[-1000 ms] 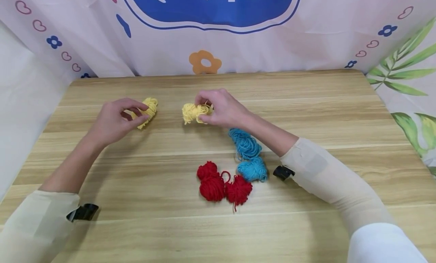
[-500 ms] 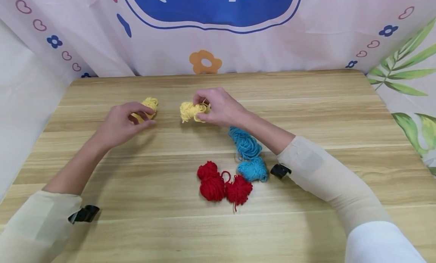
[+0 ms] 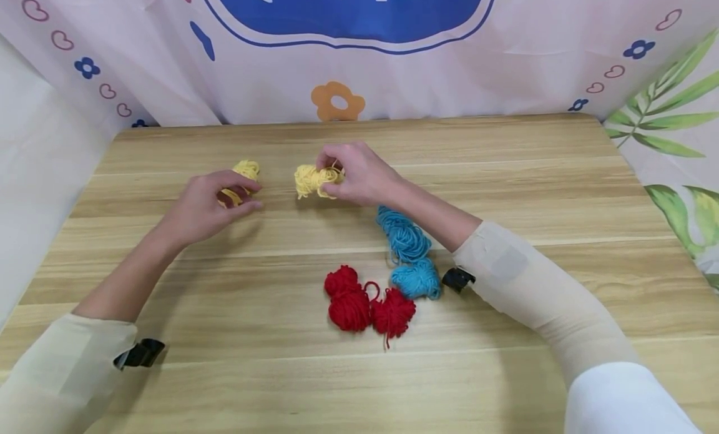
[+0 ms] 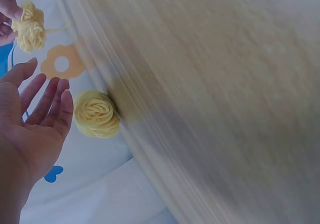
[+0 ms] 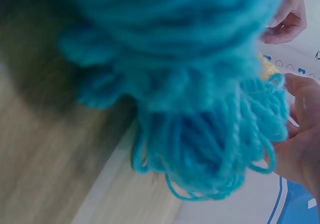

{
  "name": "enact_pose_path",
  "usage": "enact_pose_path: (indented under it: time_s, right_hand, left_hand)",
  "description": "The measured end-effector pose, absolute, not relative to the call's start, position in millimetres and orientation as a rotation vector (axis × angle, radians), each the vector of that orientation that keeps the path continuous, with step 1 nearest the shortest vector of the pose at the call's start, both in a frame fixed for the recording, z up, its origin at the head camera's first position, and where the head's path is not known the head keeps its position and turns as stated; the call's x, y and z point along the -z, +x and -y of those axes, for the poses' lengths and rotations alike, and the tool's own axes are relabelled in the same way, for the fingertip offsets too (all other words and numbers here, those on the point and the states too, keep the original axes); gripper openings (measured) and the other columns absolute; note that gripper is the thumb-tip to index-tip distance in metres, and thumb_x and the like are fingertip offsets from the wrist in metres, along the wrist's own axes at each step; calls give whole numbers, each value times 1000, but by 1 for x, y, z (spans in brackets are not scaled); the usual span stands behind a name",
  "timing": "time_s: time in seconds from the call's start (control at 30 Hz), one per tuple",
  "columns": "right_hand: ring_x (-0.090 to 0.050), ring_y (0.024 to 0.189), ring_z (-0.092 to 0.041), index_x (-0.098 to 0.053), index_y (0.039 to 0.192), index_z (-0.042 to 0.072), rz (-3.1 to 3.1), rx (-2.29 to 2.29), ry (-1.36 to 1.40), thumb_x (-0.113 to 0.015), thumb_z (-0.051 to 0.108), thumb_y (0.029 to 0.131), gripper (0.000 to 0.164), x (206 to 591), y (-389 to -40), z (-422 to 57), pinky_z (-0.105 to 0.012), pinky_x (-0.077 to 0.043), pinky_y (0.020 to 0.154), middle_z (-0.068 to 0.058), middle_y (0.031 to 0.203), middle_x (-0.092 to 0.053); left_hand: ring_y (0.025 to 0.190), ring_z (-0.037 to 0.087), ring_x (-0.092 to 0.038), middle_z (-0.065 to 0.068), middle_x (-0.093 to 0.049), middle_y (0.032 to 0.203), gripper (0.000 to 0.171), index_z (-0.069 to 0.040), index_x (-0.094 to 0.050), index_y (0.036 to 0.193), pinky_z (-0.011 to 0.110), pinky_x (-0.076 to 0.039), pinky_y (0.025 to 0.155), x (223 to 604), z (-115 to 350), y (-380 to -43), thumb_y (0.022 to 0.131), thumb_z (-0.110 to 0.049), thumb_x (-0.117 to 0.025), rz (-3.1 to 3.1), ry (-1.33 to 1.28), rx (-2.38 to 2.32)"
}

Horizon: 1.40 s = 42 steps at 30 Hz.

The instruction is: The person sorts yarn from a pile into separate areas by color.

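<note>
My right hand (image 3: 362, 175) pinches a small yellow yarn bundle (image 3: 310, 181) over the back middle of the table. To its left, my left hand (image 3: 210, 203) hovers with fingers loosely bent and thumb apart, overlapping a second yellow yarn bundle (image 3: 246, 170) in the head view. The left wrist view shows that left hand (image 4: 37, 116) with nothing in its fingers, and the yellow yarn bundle (image 4: 97, 114) on the table beyond the fingertips. Blue yarn fills most of the right wrist view, partly hiding the right hand (image 5: 302, 129).
Two blue yarn bundles, the farther one (image 3: 404, 235) and the nearer one (image 3: 417, 279), lie right of centre on the wooden table (image 3: 253, 384). Red yarn bundles (image 3: 351, 306) sit beside them, toward the front. A printed cloth (image 3: 269, 78) hangs behind the table's back edge.
My left hand has shifted right, across the resting yellow yarn bundle, which stays in place. My right hand has carried its yellow yarn bundle slightly left and back.
</note>
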State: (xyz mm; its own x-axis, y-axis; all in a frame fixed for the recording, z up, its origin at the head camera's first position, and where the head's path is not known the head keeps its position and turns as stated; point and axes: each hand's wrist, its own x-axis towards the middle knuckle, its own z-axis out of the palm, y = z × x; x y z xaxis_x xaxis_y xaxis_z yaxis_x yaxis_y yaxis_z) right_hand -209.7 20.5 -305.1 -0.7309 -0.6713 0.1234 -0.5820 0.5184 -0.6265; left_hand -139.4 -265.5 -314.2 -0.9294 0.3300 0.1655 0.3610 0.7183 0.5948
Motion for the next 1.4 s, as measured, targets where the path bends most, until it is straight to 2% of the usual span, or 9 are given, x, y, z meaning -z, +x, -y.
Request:
enact_pose_path:
  time_s: [0.1, 0.37, 0.6, 0.83, 1.4]
  right_hand:
    - [-66, 101, -16, -70, 109, 5, -2614, 1008, -1082, -77, 12, 92, 20, 305, -211, -19, -27, -53, 88, -6, 108, -73]
    - [-66, 98, -15, -69, 108, 5, -2596, 1014, -1078, -77, 11, 93, 19, 304, -214, -15, -25, -54, 85, -5, 106, -73]
    - [-65, 95, -16, -69, 109, 4, -2604, 1013, -1081, -78, 12, 93, 20, 303, -216, -13, -26, -53, 83, -6, 105, -73]
    - [-64, 95, -16, -69, 108, 5, -2605, 1008, -1078, -77, 12, 93, 19, 303, -218, -12, -27, -53, 83, -6, 105, -73]
    - [-64, 95, -16, -70, 108, 4, -2613, 988, -1132, -79, 12, 91, 20, 297, -223, -3, -26, -52, 84, -7, 107, -74]
  left_hand:
    - [88, 14, -65, 18, -74, 106, 24, 2, -76, 112, 11, -51, 71, 314, 266, -139, 90, -6, -81, 2869, -599, 1003]
    - [87, 4, -63, 17, -75, 105, 23, 3, -75, 112, 12, -53, 71, 314, 265, -137, 91, -4, -79, 2878, -650, 1002]
    - [87, 5, -64, 17, -75, 106, 24, 2, -76, 111, 12, -52, 71, 315, 264, -135, 89, -4, -81, 2868, -661, 1045]
    - [87, -1, -64, 17, -75, 105, 24, 3, -76, 111, 11, -53, 71, 317, 264, -132, 88, -2, -81, 2839, -711, 1090]
    - [83, 2, -66, 13, -77, 98, 24, 3, -76, 108, 13, -53, 69, 320, 263, -125, 85, 3, -82, 2785, -783, 1133]
